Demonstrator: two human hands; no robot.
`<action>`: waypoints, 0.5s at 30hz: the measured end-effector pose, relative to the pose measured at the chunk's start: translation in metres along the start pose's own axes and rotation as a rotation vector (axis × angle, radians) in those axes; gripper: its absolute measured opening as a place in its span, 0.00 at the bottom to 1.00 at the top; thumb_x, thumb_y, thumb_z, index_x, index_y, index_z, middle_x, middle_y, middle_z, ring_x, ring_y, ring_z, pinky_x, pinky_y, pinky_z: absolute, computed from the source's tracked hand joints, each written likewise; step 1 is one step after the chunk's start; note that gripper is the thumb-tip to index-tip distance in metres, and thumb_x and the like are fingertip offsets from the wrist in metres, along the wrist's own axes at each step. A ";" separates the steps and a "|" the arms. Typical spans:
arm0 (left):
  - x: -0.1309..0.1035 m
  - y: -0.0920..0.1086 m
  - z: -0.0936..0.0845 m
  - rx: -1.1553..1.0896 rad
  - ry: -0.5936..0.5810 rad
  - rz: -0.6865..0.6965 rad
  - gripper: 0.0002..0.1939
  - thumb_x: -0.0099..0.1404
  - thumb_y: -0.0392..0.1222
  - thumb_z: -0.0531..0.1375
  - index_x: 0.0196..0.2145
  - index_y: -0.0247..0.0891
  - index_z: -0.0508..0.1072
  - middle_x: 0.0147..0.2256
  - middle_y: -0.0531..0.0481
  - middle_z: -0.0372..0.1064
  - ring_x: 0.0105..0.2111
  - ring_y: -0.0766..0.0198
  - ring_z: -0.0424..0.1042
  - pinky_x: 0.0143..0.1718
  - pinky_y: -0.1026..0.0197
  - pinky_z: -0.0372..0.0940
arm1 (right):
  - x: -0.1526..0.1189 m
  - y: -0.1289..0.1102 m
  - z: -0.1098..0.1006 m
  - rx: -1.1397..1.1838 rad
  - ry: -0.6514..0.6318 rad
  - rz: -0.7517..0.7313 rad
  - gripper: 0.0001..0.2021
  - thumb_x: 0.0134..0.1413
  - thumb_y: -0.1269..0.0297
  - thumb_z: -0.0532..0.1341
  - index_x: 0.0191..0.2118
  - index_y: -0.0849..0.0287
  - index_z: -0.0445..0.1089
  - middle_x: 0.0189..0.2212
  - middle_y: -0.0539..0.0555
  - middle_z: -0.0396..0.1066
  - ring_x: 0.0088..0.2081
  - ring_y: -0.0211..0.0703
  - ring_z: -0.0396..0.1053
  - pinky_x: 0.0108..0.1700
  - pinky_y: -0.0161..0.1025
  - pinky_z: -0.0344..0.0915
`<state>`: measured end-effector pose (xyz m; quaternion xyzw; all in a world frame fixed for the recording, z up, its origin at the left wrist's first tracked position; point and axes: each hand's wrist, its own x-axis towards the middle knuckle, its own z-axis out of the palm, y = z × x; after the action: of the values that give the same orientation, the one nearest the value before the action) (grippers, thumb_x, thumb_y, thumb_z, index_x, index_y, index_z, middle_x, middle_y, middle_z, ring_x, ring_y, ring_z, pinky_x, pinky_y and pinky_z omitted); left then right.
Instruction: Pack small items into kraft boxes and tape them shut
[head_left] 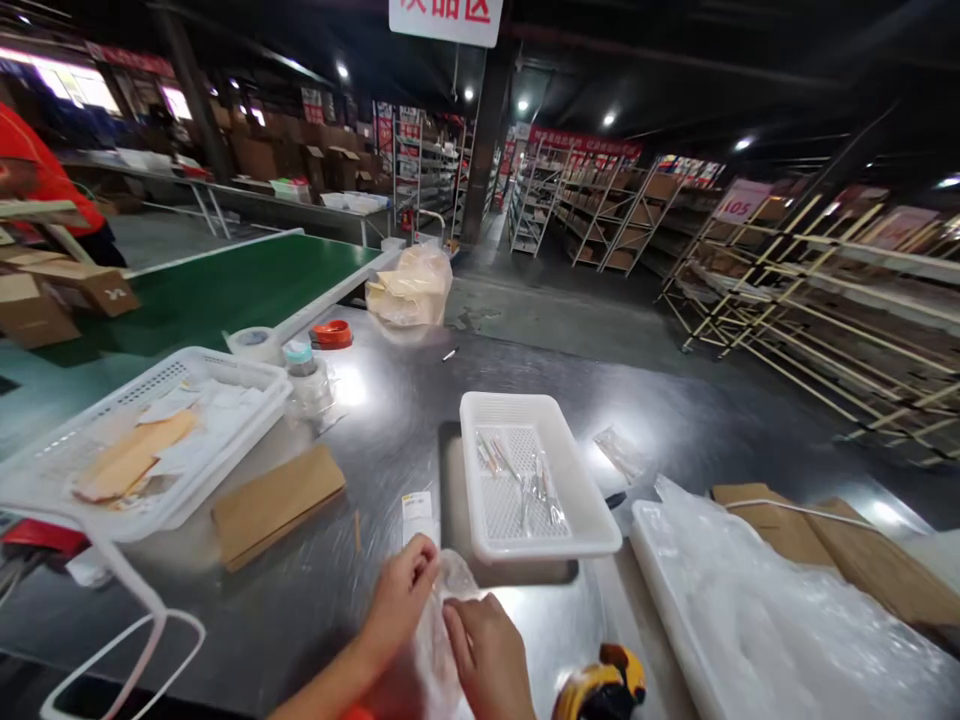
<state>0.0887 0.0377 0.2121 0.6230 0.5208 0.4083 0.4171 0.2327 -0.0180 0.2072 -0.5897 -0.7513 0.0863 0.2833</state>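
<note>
My left hand (401, 595) is closed in a pinch on the upper edge of a clear plastic bag (435, 655). On the bag's other side, my right hand (487, 645) grips it with bent fingers; part of the bag is hidden behind the hands. A white label slip (418, 515) lies on the metal table just beyond my left fingertips. In front of my hands stands a white plastic basket (585, 545) holding several slim items in clear packets (517, 480), too small to name. A flat clear packet (619, 452) lies to the right of that basket.
At left are a perforated white basket (266, 375) of papers, brown cardboard (277, 505), tape rolls (256, 343) and a white wire stand (154, 610). A yellow-black tool (600, 685) and bubble wrap (787, 610) lie right. Beyond runs a green conveyor (247, 275); a person (45, 170) stands far left.
</note>
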 end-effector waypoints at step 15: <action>0.123 -0.042 -0.063 0.858 0.162 -0.005 0.18 0.65 0.47 0.43 0.34 0.39 0.70 0.34 0.45 0.74 0.36 0.55 0.73 0.38 0.58 0.64 | 0.040 0.256 -0.116 0.023 0.403 0.534 0.16 0.54 0.59 0.52 0.38 0.62 0.74 0.44 0.64 0.70 0.40 0.48 0.71 0.40 0.44 0.70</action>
<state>0.0320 0.1700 0.2020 0.7047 0.6757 0.2013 0.0791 0.5030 0.0700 0.1974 -0.7678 -0.4983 0.0477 0.4000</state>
